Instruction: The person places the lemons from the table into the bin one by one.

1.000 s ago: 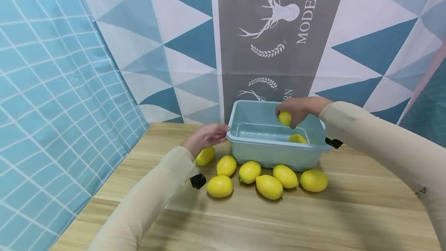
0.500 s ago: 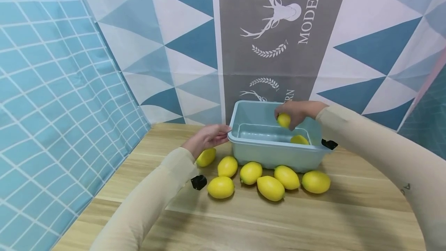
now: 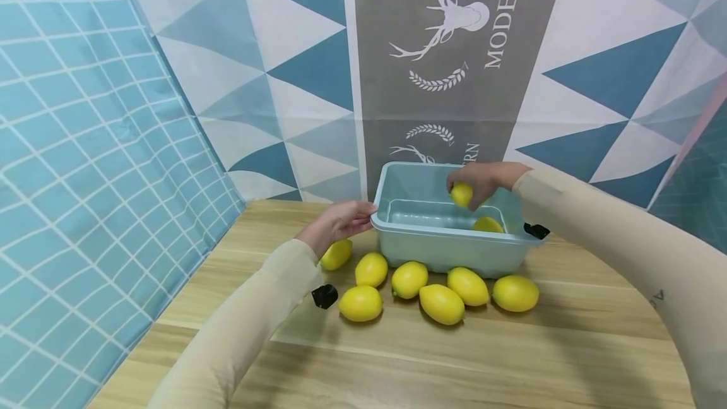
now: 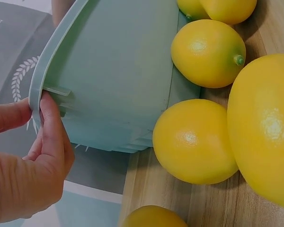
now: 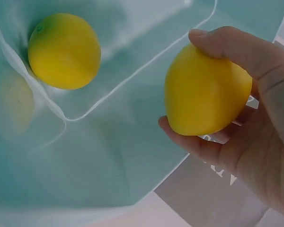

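Observation:
A pale blue-green plastic bin (image 3: 443, 251) stands on the wooden table. The left hand (image 3: 344, 221) pinches the bin's left rim, thumb on one side and fingers under the lip, as the left wrist view shows. Over the bin's inside, the right hand (image 3: 483, 183) grips a yellow lemon (image 5: 206, 92) between thumb and fingers. That lemon is held above the floor of the bin. Another lemon (image 5: 64, 51) lies inside the bin, at its right end in the head view.
Several lemons lie along the bin's front, among them one at the right (image 3: 515, 293) and one nearer the front edge (image 3: 361, 303). Another lemon (image 3: 336, 255) is partly behind the left hand. A patterned cloth backdrop (image 3: 307, 81) rises behind the bin.
Very little differs. The right hand and its lemon have shifted slightly left within the bin. The left hand stays on the rim.

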Demonstrator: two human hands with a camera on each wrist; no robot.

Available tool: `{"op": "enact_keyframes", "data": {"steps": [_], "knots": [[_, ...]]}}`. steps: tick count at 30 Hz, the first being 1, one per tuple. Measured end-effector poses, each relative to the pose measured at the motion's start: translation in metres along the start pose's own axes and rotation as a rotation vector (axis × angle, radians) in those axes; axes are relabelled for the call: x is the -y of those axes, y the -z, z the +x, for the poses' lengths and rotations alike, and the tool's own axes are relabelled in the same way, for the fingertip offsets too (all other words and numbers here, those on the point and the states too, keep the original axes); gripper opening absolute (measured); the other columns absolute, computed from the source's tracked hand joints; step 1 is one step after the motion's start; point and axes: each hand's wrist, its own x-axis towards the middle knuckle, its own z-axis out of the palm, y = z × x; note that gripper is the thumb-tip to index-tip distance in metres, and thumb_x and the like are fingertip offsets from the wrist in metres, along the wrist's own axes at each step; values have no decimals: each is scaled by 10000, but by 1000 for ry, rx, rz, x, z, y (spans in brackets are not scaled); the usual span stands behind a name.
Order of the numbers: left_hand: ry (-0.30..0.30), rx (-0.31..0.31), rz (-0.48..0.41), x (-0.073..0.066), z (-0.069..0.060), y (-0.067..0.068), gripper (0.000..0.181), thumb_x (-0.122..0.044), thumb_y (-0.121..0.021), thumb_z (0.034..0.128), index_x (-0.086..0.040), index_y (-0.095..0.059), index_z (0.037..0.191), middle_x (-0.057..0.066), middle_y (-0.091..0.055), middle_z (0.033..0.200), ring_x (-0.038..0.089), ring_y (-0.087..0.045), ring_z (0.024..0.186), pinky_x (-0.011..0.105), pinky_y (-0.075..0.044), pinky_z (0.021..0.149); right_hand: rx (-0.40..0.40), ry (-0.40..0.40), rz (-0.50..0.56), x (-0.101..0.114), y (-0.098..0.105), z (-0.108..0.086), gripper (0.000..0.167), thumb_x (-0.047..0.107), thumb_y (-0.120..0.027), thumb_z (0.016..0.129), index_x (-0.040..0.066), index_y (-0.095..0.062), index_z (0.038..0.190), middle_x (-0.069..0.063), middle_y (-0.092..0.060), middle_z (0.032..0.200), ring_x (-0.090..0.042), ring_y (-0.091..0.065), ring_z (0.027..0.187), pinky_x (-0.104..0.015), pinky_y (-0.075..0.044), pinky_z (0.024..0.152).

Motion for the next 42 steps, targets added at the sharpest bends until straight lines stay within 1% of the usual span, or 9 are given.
{"op": "enact_keyframes", "data": {"steps": [5, 13, 17, 20, 26, 30, 35, 37, 42], "knots": [[-5, 7, 2, -1, 0, -2, 409, -79, -577, 942, 31, -506, 1330, 119, -578, 1161, 79, -597, 741, 137, -571, 653, 12, 1, -8, 1, 0, 3, 480, 83, -781, 710, 80, -572, 1142, -102, -606, 1081, -236, -519, 900, -359, -508, 778], [-19, 21, -21, -1, 0, -5, 389, -50, -569, 937, 50, -508, 1309, 58, -577, 945, 78, -595, 726, 132, -566, 633, 68, -33, 25, 4, 2, 3, 505, 147, -795, 768, 69, -534, 1194, -231, -596, 1184, -318, -579, 1027, -426, -565, 837], [-24, 42, -22, 1, 0, -4, 407, -42, -544, 951, 60, -477, 1339, 95, -568, 1059, 79, -584, 749, 124, -559, 637, 59, -8, 17, 7, 6, -1, 492, 179, -794, 776, 90, -536, 1186, -217, -596, 1187, -341, -583, 1050, -458, -556, 865], [-27, 41, -18, 2, 1, -4, 412, -49, -544, 953, 58, -472, 1343, 110, -557, 1120, 83, -577, 770, 123, -556, 647, 4, 49, -8, 10, 9, -5, 489, 188, -802, 766, 86, -554, 1175, -196, -603, 1178, -371, -588, 1076, -484, -545, 899], [-23, 26, -9, 4, 2, -2, 377, -61, -558, 947, 47, -505, 1304, 46, -571, 941, 92, -581, 778, 159, -576, 735, -171, 119, -55, 17, 13, -14, 478, 154, -807, 747, 113, -568, 1159, -139, -571, 1167, -319, -559, 1078, -486, -526, 915], [-19, 23, 4, 2, 2, -1, 374, -72, -566, 946, 37, -513, 1300, 36, -569, 935, 94, -581, 784, 181, -581, 788, -274, 132, -63, 22, 12, -22, 528, 158, -811, 734, 124, -560, 1198, -110, -554, 1199, -295, -543, 1102, -487, -511, 939], [-23, 14, 17, -2, 1, -1, 394, -86, -582, 941, 30, -514, 1311, 28, -578, 924, 88, -586, 768, 155, -580, 713, -370, 160, -25, 24, 12, -32, 635, 221, -836, 713, 91, -543, 1261, -99, -558, 1263, -318, -518, 1186, -521, -455, 1015], [-20, 15, 10, -2, 0, 0, 417, -81, -581, 941, 34, -497, 1333, 53, -586, 991, 84, -584, 761, 138, -572, 671, -392, 170, 1, 24, 11, -36, 663, 243, -842, 710, 81, -537, 1276, -93, -560, 1276, -322, -501, 1222, -545, -412, 1062], [-9, 11, -12, 1, 1, 1, 403, -66, -570, 941, 40, -497, 1322, 78, -576, 1032, 88, -582, 760, 133, -568, 652, -454, 193, -4, 25, 5, -44, 649, 268, -840, 710, 112, -551, 1270, -69, -570, 1261, -292, -499, 1226, -556, -365, 1110]]}}
